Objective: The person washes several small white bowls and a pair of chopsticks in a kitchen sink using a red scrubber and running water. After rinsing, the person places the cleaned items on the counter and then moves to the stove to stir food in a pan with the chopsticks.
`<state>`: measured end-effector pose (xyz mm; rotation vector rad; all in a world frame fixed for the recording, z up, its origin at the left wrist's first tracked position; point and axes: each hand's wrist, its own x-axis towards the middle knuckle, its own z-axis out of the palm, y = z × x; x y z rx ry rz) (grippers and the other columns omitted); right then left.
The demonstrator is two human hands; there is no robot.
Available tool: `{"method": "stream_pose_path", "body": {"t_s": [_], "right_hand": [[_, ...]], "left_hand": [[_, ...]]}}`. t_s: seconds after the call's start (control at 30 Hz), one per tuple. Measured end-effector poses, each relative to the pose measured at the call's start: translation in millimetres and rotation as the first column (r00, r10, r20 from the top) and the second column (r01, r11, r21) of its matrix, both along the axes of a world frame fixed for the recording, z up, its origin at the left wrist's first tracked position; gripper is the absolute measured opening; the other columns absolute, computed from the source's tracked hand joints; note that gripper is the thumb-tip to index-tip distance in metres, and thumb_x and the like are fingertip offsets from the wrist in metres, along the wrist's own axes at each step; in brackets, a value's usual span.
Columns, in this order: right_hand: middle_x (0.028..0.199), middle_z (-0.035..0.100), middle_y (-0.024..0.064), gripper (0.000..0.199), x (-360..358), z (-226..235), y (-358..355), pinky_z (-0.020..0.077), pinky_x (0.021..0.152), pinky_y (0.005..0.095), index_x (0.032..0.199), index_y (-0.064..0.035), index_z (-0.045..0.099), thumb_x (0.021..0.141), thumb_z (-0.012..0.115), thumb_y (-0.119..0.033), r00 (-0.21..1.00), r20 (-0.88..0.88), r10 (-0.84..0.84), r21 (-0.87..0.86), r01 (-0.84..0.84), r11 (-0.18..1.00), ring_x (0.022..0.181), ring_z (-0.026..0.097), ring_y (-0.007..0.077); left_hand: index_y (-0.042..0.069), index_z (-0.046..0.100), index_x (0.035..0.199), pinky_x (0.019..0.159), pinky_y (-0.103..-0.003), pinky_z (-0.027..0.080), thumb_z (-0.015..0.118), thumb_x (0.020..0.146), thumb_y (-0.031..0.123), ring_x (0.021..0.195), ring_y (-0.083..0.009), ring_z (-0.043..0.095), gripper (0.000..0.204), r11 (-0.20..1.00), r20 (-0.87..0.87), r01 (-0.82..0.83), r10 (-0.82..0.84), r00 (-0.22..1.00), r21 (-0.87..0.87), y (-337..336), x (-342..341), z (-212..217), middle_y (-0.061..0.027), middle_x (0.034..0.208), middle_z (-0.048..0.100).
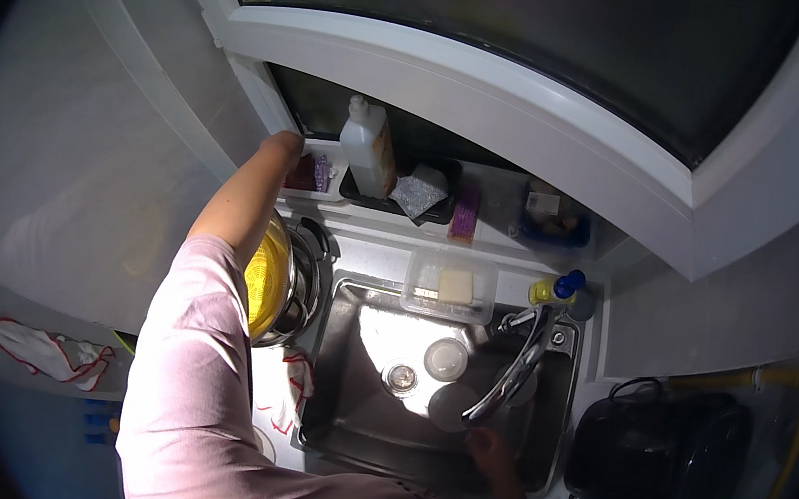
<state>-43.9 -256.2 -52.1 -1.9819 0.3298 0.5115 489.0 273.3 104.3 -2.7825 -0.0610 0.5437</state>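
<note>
My left hand (pixel 282 147) reaches far forward to the windowsill, at the left end of a white tray (pixel 332 186) holding small dark red and purple packets. Its fingers are hidden from view. Low over the right part of the steel sink (pixel 345 434) is my right hand (pixel 491 453), in shadow, close to the end of the curved chrome tap (pixel 515 381). How its fingers are set is too dark to make out. In the sink lie a round clear container (pixel 446 359) and a second round piece (pixel 451 408), near the drain (pixel 401 378).
A pump bottle (pixel 368 150) stands in a black tray on the sill. Behind the sink sits a clear box (pixel 450 285) with a pale sponge. Left are a yellow colander (pixel 267 277) and red-edged cloth (pixel 286 386); right, a yellow-blue bottle (pixel 556 288) and black appliance (pixel 659 465).
</note>
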Motion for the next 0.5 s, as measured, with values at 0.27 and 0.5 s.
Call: {"method": "stream_pose_path", "body": {"t_s": [0.27,0.5], "right_hand": [[0.101,0.070,0.0125,0.038,36,40,40,0.0524,0.085,0.0378,0.117,-0.0094,0.065,0.089,0.066,-0.035,0.933,-0.121,0.339,-0.256,-0.359,0.898,0.095,0.068,0.0259],[0.105,0.068,0.0097,0.028,60,14,156,0.0538,0.079,0.0352,0.113,-0.0065,0.062,0.091,0.064,-0.023,0.807,0.506,0.304,-0.106,-0.292,0.951,0.090,0.066,0.0234]], "left_hand": [[0.014,0.070,0.103,0.085,-0.044,0.052,0.061,0.085,0.024,0.102,-0.0327,0.064,0.023,0.994,0.287,0.041,-0.011,0.958,-0.100,-23,-68,91,-0.0104,0.107,0.069],[0.007,0.065,0.108,0.072,-0.046,0.051,0.061,0.084,0.020,0.089,-0.0304,0.065,0.028,0.549,0.607,0.362,0.368,0.705,-0.753,-17,-169,173,-0.0119,0.092,0.067]]}}
